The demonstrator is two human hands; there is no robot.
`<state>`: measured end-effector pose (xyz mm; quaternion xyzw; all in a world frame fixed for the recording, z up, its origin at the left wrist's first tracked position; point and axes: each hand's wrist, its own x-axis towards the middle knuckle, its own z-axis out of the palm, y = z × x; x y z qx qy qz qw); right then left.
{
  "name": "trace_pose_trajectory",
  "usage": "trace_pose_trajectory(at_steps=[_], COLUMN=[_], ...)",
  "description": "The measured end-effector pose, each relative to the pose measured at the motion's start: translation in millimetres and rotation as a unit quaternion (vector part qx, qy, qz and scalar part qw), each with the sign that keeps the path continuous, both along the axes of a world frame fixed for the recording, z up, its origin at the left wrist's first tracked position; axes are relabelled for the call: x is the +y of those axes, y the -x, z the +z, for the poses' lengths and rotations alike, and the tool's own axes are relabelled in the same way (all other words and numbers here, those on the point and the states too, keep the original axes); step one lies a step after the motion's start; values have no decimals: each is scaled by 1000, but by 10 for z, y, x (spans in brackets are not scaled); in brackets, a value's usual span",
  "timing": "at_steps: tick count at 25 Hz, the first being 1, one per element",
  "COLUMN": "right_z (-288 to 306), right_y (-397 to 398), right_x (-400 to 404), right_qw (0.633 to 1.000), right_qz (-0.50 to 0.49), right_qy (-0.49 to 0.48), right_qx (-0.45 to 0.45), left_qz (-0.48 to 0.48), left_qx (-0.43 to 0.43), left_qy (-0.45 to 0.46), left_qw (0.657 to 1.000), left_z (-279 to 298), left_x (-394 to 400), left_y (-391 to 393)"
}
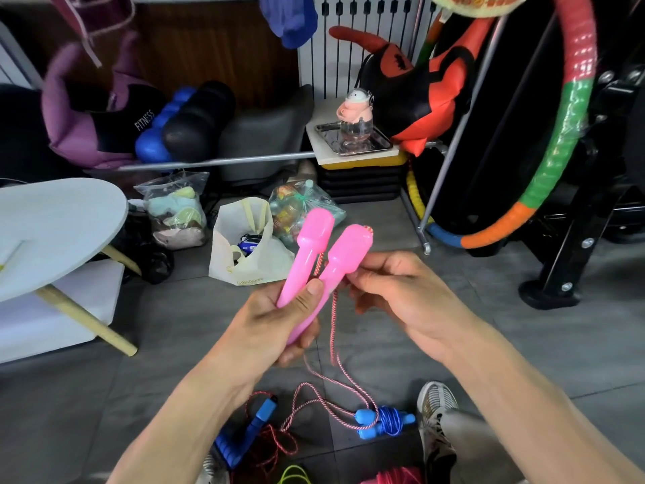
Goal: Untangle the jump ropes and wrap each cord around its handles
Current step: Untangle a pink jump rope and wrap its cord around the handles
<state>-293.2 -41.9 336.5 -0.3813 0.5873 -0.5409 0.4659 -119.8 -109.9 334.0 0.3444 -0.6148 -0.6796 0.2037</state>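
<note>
left hand [279,319] grips both pink handles [314,253] | right hand [394,288] pinches pink cord [334,330] | purple bag [104,113] reads "FITNESS" | tote [244,260] print illegible

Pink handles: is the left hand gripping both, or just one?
Touching both. Head view shows the left hand wrapped round both pink handles, its thumb lying across them.

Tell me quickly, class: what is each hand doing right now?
Left hand: grips both pink handles.
Right hand: fingers curled by the cord; whether it pinches it cannot be told.
</note>
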Motion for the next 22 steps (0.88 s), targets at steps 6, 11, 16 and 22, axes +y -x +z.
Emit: trace_pose_trajectory(at_steps=[6, 11, 16, 22], right_z=[-56, -48, -49, 37], right_y=[-28, -62, -143, 47], right_x=[-34, -36, -32, 33], right_qw=[999, 1000, 998, 988], right_qz=[-13, -20, 23, 79], right_qy=[9, -2, -16, -98], right_qx=[-35, 1, -65, 92], left_qz=[-36, -39, -17, 68], left_qx=[1, 14, 50, 68], left_qy=[-6, -11, -46, -55], left_qw=[999, 999, 998, 994], left_z=[39, 33, -1, -15], left_x=[3, 3, -25, -106], left_y=[-3, -25, -27, -41])
